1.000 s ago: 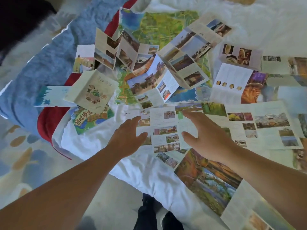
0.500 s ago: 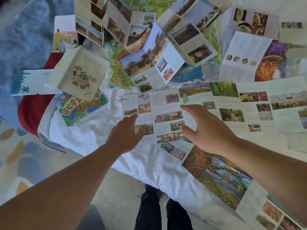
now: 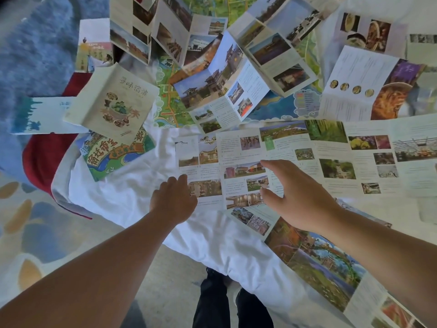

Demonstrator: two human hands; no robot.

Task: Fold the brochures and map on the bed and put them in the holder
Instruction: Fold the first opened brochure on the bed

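White glossy paper, printed with small photographs and blocks of text, makes up the long brochure [image 3: 307, 162] that lies fully unfolded from the centre out to 3 o'clock on the bed [image 3: 142, 190]. Within the last second both hands have closed in on its left end. The left hand [image 3: 173, 202] now sits at the near-left corner with fingers bent onto the edge; whether it already pinches the sheet I cannot tell. The right hand [image 3: 300, 197] is released, fingers spread and thumb out, low over the second panel. This looks like the start of the first fold, with nothing folded so far. No holder is in view.

At 5 o'clock another open brochure [image 3: 319, 263] shows a landscape. At 12 o'clock an accordion brochure [image 3: 220, 86] stands in peaks on the illustrated map [image 3: 169, 102], and at 2 o'clock is a food brochure [image 3: 369, 91].

At 10 o'clock a cream booklet [image 3: 113, 102] carries four Chinese characters beginning 寻味. It overlaps a green cover [image 3: 113, 155] with large yellow characters, partly hidden. The brochures' body text is too small to read.
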